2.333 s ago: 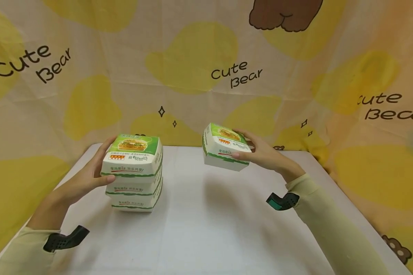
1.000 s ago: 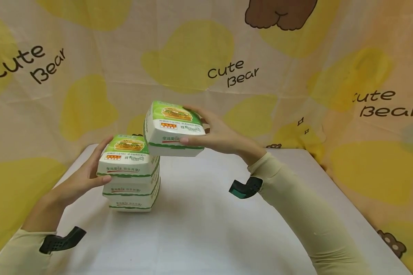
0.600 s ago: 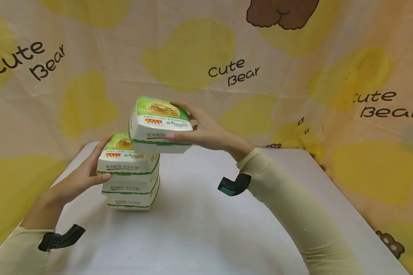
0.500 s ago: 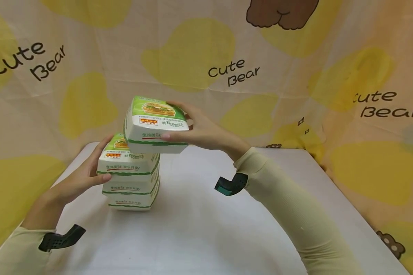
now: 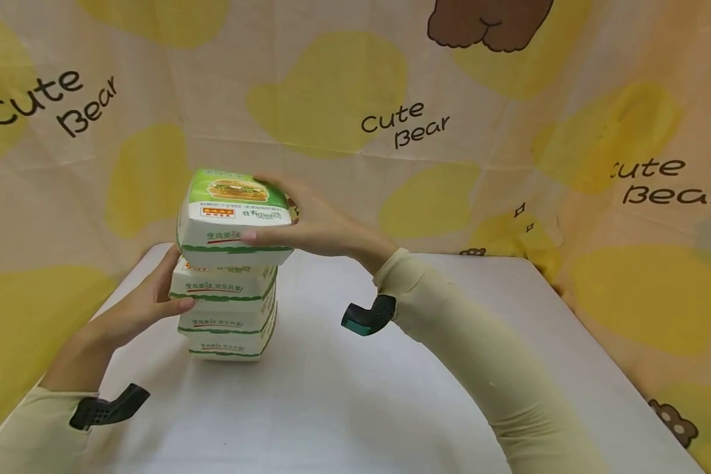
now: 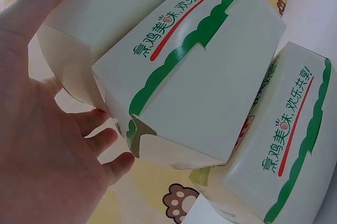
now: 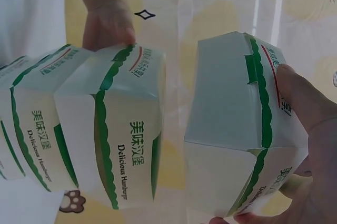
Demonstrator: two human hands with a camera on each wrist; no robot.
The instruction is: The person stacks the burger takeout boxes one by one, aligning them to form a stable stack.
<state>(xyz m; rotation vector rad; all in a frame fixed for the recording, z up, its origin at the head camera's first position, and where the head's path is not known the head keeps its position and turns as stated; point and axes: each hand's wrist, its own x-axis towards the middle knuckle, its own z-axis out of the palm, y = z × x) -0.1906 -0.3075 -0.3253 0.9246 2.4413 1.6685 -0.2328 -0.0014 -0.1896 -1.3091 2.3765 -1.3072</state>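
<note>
A stack of three white burger boxes (image 5: 225,322), with green bands and printed sides, stands at the left of the table. My left hand (image 5: 135,313) grips the stack's upper left side, thumb on the front. In the left wrist view, its fingers (image 6: 97,142) curl behind the boxes. My right hand (image 5: 316,227) holds another burger box (image 5: 237,214) by its right side, thumb along the front, burger picture facing up. This box hangs over the stack and hides most of the top lid. In the right wrist view a gap shows between the held box (image 7: 226,103) and the stack (image 7: 121,129).
The table (image 5: 355,395) has a white cover. A cloth backdrop (image 5: 320,85) with yellow patches, "Cute Bear" lettering and bear drawings hangs behind and at both sides. Black cameras sit on the left wrist (image 5: 109,409) and right wrist (image 5: 370,315).
My right hand has carried its burger box from the right side, up and leftward, to above the stack. The left hand has stayed at the stack, which stands where it was.
</note>
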